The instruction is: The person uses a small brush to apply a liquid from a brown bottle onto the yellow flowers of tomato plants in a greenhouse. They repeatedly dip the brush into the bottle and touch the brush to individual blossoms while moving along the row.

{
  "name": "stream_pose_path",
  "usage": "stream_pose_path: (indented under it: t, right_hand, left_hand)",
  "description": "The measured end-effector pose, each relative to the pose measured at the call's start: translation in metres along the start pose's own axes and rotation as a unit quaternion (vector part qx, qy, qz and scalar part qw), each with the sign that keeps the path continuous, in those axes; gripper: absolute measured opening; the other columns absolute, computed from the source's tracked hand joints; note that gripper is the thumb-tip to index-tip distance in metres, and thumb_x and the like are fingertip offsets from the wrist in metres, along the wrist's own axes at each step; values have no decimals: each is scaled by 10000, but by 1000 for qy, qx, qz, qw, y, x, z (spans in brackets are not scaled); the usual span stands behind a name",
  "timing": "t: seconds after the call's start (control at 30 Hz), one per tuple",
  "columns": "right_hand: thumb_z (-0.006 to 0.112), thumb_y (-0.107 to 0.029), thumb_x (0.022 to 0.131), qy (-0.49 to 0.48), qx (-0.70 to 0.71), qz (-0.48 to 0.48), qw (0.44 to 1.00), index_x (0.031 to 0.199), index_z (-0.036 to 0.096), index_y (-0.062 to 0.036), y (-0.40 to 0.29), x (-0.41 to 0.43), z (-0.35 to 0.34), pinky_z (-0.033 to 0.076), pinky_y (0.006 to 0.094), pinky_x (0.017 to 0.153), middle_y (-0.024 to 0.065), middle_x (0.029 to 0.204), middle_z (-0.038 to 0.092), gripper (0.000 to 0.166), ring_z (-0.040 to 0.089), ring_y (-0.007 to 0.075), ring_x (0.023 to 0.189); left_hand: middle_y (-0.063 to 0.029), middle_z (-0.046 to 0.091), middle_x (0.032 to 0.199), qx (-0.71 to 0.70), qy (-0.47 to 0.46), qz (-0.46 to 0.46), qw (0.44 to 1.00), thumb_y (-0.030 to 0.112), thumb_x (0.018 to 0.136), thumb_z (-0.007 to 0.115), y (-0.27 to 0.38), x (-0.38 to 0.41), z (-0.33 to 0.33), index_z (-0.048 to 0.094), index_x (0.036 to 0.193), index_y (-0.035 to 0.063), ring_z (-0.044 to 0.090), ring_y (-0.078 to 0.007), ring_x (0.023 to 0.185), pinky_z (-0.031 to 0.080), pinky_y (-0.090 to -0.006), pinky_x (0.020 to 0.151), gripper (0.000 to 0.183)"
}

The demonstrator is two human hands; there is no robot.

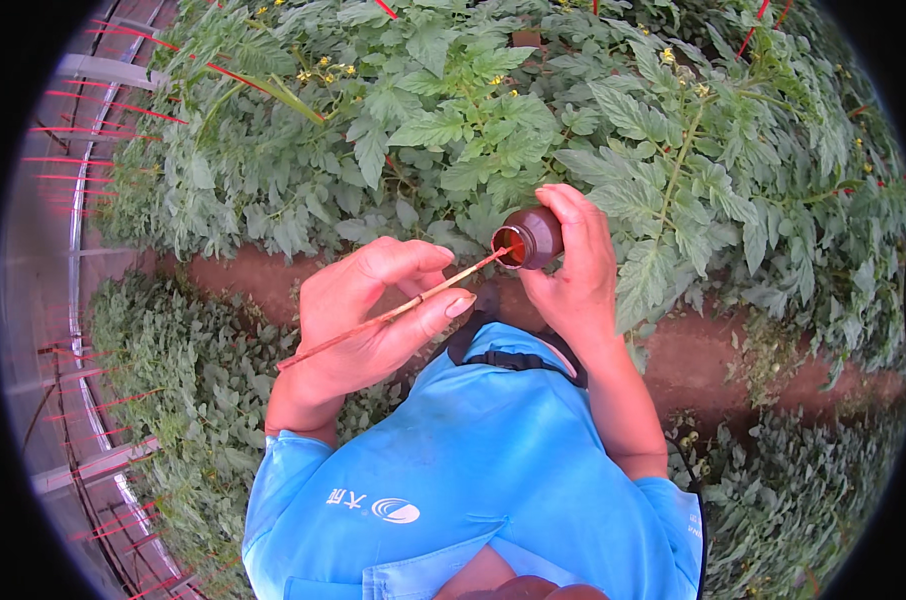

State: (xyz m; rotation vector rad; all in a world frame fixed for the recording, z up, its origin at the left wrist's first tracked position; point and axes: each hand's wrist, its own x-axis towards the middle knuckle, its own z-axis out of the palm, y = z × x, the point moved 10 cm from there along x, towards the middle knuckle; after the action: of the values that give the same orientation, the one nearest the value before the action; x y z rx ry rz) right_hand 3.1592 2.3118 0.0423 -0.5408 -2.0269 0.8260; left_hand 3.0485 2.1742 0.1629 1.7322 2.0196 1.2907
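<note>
Between the thumb and fingers of my left hand [374, 311] is a thin stick [393, 313], reddish along its lower length and at its tip. It slants up to the right, and its red-coated tip reaches into the mouth of a small dark brown bottle [540, 238]. My right hand [580, 262] grips that bottle around its body and base, tilting it so the mouth faces left. Inside the mouth a red-orange colour shows; how full the bottle is cannot be seen. Just beyond both hands are the leaves of tomato plants [490, 139].
Yellow flowers [668, 56] stand out on a tomato truss at upper right, with more [325, 71] at upper left. Red strings [228, 73] run among the plants. Bare brown soil [693, 360] forms a path. Greenhouse framing [107, 71] lines the left side, and lower foliage [182, 390] grows nearby.
</note>
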Motion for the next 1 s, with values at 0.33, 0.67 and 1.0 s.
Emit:
stream_pose_path:
  t: [0.33, 0.67, 1.0]
  right_hand:
    - [870, 29, 688, -3, 38, 8, 999, 1324, 593, -26, -3, 7, 3, 525, 416, 1032, 171, 1324, 649, 696, 636, 348, 1246]
    - [865, 24, 717, 12, 69, -8, 998, 1324, 585, -27, 6, 12, 6, 544, 405, 1007, 192, 1338, 652, 671, 651, 356, 1235]
    - [882, 21, 731, 7, 93, -6, 996, 1318, 578, -25, 8, 21, 9, 553, 398, 993, 192, 1324, 655, 662, 653, 348, 1231]
  left_hand:
    - [-218, 728, 1029, -89, 2, 84, 993, -28, 976, 709, -7, 3, 8, 665, 1173, -34, 740, -214, 789, 619, -320, 707, 202]
    - [-246, 724, 1057, -230, 98, 27, 968, 6, 1039, 637, -42, 2, -44, 617, 1134, -72, 718, -185, 760, 608, -319, 694, 125]
    - [-116, 659, 776, -294, 126, -160, 934, 183, 1115, 547, -96, 22, -39, 567, 957, 31, 512, -113, 461, 407, -250, 424, 220]
